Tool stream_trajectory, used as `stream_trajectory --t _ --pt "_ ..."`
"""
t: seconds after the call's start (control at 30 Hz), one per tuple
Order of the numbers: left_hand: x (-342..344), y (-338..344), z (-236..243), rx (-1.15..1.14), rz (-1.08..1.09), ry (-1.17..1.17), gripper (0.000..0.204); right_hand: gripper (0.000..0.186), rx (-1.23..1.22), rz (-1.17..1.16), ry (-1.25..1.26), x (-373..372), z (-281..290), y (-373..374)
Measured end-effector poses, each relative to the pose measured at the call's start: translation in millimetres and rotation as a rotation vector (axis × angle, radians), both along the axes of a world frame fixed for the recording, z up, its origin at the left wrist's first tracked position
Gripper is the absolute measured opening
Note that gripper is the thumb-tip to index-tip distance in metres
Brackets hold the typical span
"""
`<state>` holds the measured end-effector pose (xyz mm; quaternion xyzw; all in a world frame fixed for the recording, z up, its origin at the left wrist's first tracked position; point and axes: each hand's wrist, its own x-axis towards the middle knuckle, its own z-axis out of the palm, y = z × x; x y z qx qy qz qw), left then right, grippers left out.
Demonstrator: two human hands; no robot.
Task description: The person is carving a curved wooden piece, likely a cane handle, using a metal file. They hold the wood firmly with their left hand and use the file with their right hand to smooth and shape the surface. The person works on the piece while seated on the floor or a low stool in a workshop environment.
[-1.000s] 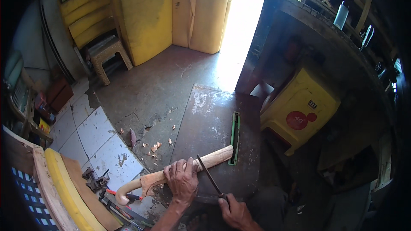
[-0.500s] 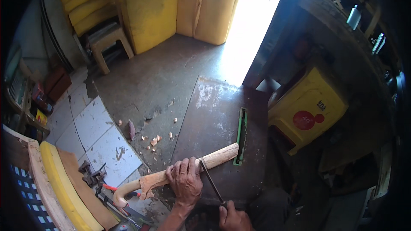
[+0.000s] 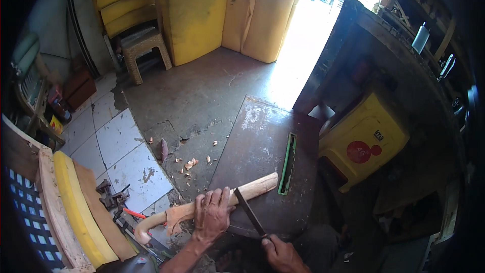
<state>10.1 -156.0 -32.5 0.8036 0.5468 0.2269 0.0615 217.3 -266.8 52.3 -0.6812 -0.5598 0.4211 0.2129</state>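
Note:
A long pale wooden piece (image 3: 256,186) with a hooked, handle-like end lies slantwise, its far end over the dark board (image 3: 230,156). A light brown flap (image 3: 177,216) is around it near the hook. My left hand (image 3: 211,215) is closed over the middle of the wood, fingers across its top. My right hand (image 3: 283,254) grips a narrow dark file (image 3: 248,213) by its near end. The file's tip rests at the wood's edge, just right of my left fingers.
A green-edged slot (image 3: 287,164) is in the board. Wood chips (image 3: 191,164) lie on the floor to the left. A yellow plastic stool (image 3: 366,139) lies tipped at right. A small clamp (image 3: 112,196) and yellow foam strip (image 3: 81,212) are at lower left. Yellow foam slabs (image 3: 198,17) stand behind.
The whole view has shifted slightly. Against the wood, the file has turned a little and shows more of its flat face. Both hands keep their grips.

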Motion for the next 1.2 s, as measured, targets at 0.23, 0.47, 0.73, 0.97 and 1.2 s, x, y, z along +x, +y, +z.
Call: stream_trajectory --t 0.23,0.47,0.73,0.97,1.2 --pt "-11 -26 14 -0.046 -0.135 -0.016 0.056 0.023 0.129 -0.088 0.094 -13 -12 -59" --pt "-10 -18 45 -0.179 -0.159 -0.188 0.055 0.036 0.451 -0.245 0.181 29 26 -47" --pt "-8 -39 123 -0.103 -0.178 -0.059 0.062 0.039 0.522 -0.493 0.364 67 66 -55" --pt "5 -27 86 -0.132 -0.186 -0.089 0.064 0.032 0.528 -0.448 -0.580 66 -42 -35" --pt "-19 2 45 -0.258 0.045 -0.194 0.055 0.045 0.118 -0.537 -0.210 70 -84 2"
